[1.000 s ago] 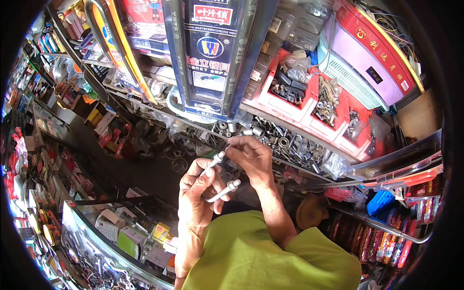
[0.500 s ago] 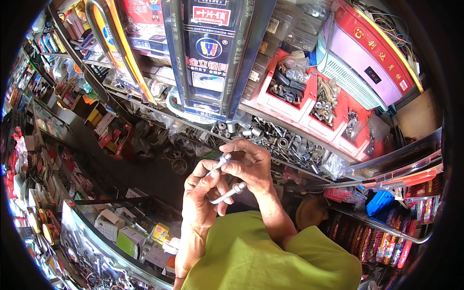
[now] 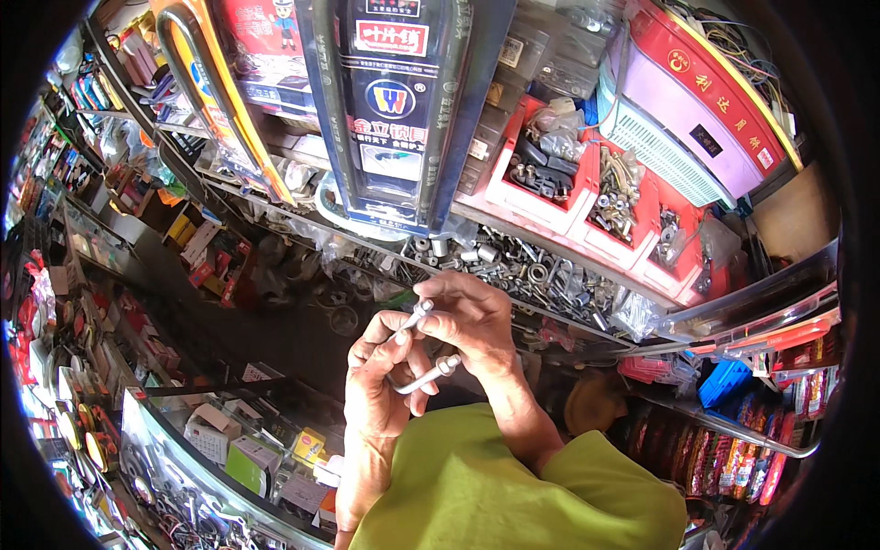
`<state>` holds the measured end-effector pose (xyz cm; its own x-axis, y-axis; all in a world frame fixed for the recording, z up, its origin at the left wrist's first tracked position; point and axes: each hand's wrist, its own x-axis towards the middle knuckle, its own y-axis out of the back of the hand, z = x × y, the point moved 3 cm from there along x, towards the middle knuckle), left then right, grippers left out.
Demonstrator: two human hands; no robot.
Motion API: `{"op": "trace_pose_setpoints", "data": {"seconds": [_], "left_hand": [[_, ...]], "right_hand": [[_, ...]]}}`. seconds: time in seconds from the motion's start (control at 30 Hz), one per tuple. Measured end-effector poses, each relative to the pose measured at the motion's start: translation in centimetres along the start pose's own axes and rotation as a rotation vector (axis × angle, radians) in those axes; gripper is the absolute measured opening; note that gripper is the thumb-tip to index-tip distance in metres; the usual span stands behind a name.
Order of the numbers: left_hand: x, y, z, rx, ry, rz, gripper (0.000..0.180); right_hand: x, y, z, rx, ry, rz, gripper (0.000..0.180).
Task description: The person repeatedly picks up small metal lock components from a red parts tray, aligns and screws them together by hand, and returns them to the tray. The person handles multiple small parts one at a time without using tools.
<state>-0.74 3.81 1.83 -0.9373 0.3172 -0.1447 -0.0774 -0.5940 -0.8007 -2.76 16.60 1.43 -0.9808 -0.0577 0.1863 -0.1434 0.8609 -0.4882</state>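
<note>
A silvery U-bolt (image 3: 424,378), with a fitting like a nut near each of its two ends, is held in front of my chest. My left hand (image 3: 376,371) is closed around it, thumb and fingers pinching the upper leg while the bend lies against the lower fingers. The lower leg sticks out to the right, its end free. My right hand (image 3: 472,321) has its curled thumb and forefinger on either side of the upper leg's end. Whether those fingertips press on the nut is hard to make out.
Beyond my hands, a shelf tray of loose metal hardware (image 3: 532,275) runs across. Red bins (image 3: 587,225) of fittings stand above it, beside a large packaged lock (image 3: 390,137). A glass display case (image 3: 197,467) is at lower left; a metal rail (image 3: 733,431) curves at right.
The U-bolt has tipped slightly, and both its ends sit a little lower and further left. My right thumb and forefinger have parted a little at the upper end.
</note>
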Motion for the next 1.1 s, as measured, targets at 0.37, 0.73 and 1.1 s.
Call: {"op": "trace_pose_setpoints", "data": {"seconds": [0.37, 0.73, 1.1], "left_hand": [[0.1, 0.2, 0.2, -0.002, -0.001, 0.037, 0.019], [0.0, 0.3, 0.4, 0.061, -0.006, 0.078, 0.024], [0.1, 0.4, 0.5, 0.033, -0.038, 0.066, 0.024]], "right_hand": [[0.1, -1.2, -0.3, -0.057, 0.139, -0.012, 0.029], [0.4, -1.5, -0.2, -0.247, 0.186, -0.005, 0.037], [0.6, -1.9, 0.0, -0.242, 0.17, -0.02, 0.033]]}}
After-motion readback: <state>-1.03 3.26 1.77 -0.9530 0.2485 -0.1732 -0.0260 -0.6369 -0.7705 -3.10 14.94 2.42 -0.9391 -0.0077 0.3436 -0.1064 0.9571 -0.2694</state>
